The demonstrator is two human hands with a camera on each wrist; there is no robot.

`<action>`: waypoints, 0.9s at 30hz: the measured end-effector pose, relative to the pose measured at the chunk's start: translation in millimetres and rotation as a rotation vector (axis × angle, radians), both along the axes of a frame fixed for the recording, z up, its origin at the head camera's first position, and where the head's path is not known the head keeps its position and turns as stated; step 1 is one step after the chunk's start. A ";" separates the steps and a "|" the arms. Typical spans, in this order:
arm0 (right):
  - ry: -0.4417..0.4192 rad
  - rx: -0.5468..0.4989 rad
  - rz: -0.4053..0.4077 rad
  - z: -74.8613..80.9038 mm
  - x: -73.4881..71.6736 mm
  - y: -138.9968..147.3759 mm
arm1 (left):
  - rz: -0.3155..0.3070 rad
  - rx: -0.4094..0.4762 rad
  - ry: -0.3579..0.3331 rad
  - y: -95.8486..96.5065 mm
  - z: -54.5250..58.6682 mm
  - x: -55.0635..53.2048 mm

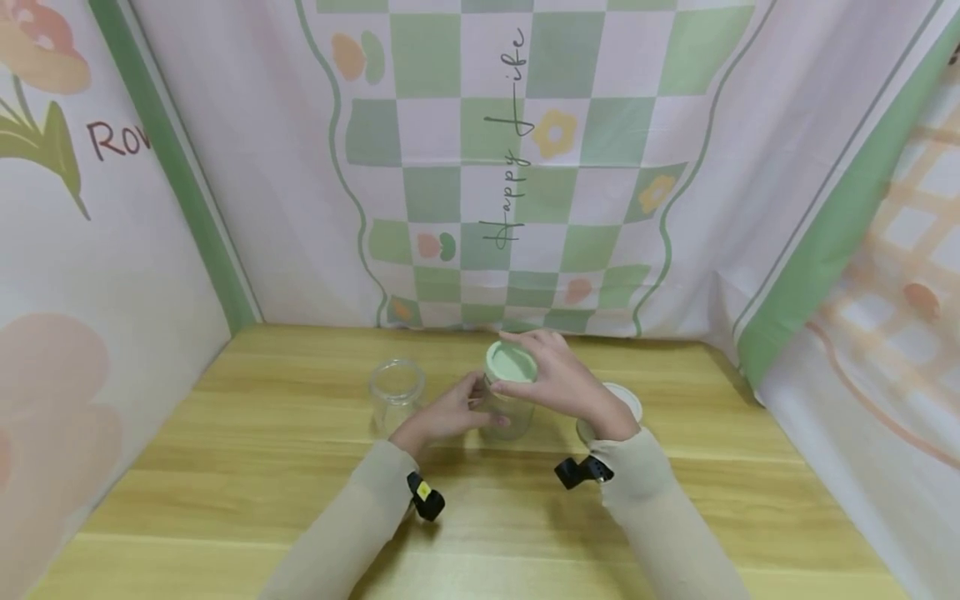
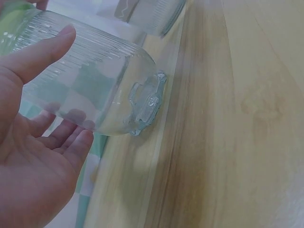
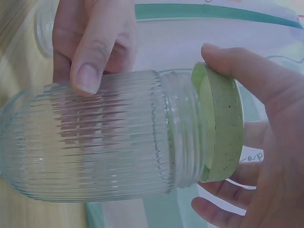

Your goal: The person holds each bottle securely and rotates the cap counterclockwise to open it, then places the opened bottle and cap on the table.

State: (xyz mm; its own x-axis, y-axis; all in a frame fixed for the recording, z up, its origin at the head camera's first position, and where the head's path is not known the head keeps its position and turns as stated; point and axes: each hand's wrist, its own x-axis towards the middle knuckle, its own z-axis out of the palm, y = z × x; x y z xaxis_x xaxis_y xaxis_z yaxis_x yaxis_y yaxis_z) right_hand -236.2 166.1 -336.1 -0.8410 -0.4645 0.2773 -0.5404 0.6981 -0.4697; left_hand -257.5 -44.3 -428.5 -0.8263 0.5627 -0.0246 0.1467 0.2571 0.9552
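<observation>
A ribbed clear glass jar stands upright near the middle of the table, and my left hand grips its side between thumb and fingers. Over its mouth sits a light green lid, slightly tilted, with jar threads showing below it in the right wrist view. My right hand holds this lid by the rim, thumb on one side and fingers on the other. The left wrist view shows the jar's thick, moulded base at the wooden surface.
An open glass jar stands to the left. Partly behind my right wrist is another jar with a white lid. Patterned curtains hang along the back and sides of the wooden table.
</observation>
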 end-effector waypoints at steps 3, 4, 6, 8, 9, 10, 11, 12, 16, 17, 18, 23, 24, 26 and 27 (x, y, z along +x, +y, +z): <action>0.008 -0.018 0.004 0.6 2.2 1.9 | -0.011 0.005 0.007 0.4 0.4 0.5; 0.010 -0.021 0.004 0.4 2.5 2.5 | -0.012 0.006 0.008 0.5 0.3 0.6; 0.011 -0.023 0.008 0.6 3.4 3.3 | -0.012 0.006 0.009 0.5 0.4 0.9; 0.011 -0.020 0.015 0.8 3.9 4.1 | -0.009 0.005 0.006 0.2 0.3 1.3; 0.006 -0.021 0.016 1.2 4.4 4.5 | -0.007 0.001 0.002 0.1 0.3 1.2; 0.000 -0.022 0.015 1.7 5.0 5.0 | -0.007 0.001 0.001 0.1 0.2 1.0; -0.006 -0.024 0.016 2.7 5.9 5.5 | -0.006 0.001 0.000 0.1 0.2 0.9; -0.012 -0.026 0.017 3.8 6.7 6.0 | -0.006 0.001 -0.001 0.2 0.3 0.8; -0.029 -0.021 0.026 9.0 10.6 7.6 | -0.005 0.007 -0.003 -0.4 -1.1 -0.2; -0.029 -0.017 0.029 10.2 11.5 8.1 | -0.004 0.008 -0.005 -0.6 -1.3 -0.3; -0.029 -0.010 0.032 11.3 12.6 8.6 | -0.005 0.008 -0.007 -0.9 -1.4 -0.3; -0.018 0.017 0.062 14.0 19.3 12.7 | -0.012 0.010 -0.014 -1.6 -1.5 0.3; -0.017 0.020 0.070 14.6 21.2 13.3 | -0.014 0.012 -0.015 -1.6 -1.3 0.5; -0.014 0.024 0.084 15.6 24.9 14.4 | -0.018 0.017 -0.013 -1.7 -1.2 0.8; -0.017 0.024 0.089 16.4 26.9 14.5 | -0.019 0.019 -0.012 -1.7 -1.1 0.9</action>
